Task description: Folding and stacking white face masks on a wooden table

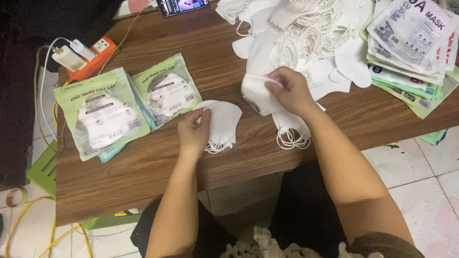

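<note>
My left hand (pixel 193 130) rests on a small stack of folded white face masks (pixel 224 123) lying on the wooden table (pixel 143 167), fingers pinching its left edge. Just to the right, my right hand (pixel 291 91) holds a folded white mask (pixel 257 94) a little above the table. More white masks with ear loops (pixel 291 133) lie under my right wrist. A large loose pile of white masks (pixel 306 43) spreads behind my right hand.
Two green sealed mask packets (pixel 103 112) (pixel 167 88) lie at the left. A stack of empty printed packets (pixel 411 48) sits at the far right. An orange power strip with chargers (pixel 86 55) and a phone (pixel 184 5) are at the back left.
</note>
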